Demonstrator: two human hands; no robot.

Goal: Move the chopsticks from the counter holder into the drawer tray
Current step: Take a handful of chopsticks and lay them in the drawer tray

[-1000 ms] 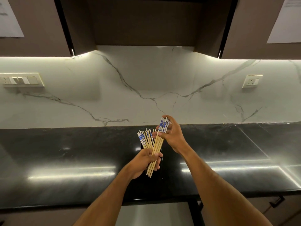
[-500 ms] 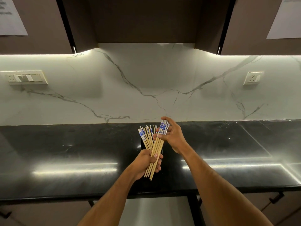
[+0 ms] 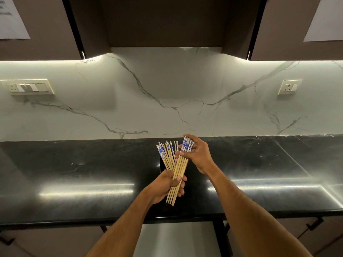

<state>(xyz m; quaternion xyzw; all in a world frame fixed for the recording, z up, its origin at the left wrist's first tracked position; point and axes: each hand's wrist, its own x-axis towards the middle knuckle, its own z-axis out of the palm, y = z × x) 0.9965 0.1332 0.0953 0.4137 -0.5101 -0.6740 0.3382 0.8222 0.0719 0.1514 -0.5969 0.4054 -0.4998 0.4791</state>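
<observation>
Hands first: left hand [image 3: 168, 185] is curled round the lower shafts of the chopsticks [image 3: 171, 164], thumb pressed across the front of the bundle. Right hand [image 3: 196, 156] pinches the blue-patterned upper ends of a tighter group of sticks between thumb and fingers. Both hands hold the same mass of chopsticks, which is raised above the counter [image 3: 92, 175] and touches no surface.

The bundle is split. One group fans loosely up and to the left from the left fist; the other runs straight from the right hand's pinch down through the left grip, its plain tips showing below the left palm.

A dark, box-like shape directly behind the bundle is probably the holder [image 3: 162, 162], but it merges with the black counter and cannot be confirmed. A pale panel [image 3: 178, 238] below the counter edge, between the forearms, may belong to the drawer; no tray is visible.

Step in hand, by judgement: consolidating the sticks before transfer. To do it well:
- Close the fanned group against the straight group using the right hand.
- Keep the left thumb pressed so no stick slides out below.
- Align the patterned ends in one direction.
- Keep the bundle roughly level when lowering it toward the drawer.

Loose outer sticks in the fan are the likeliest to drop.
</observation>
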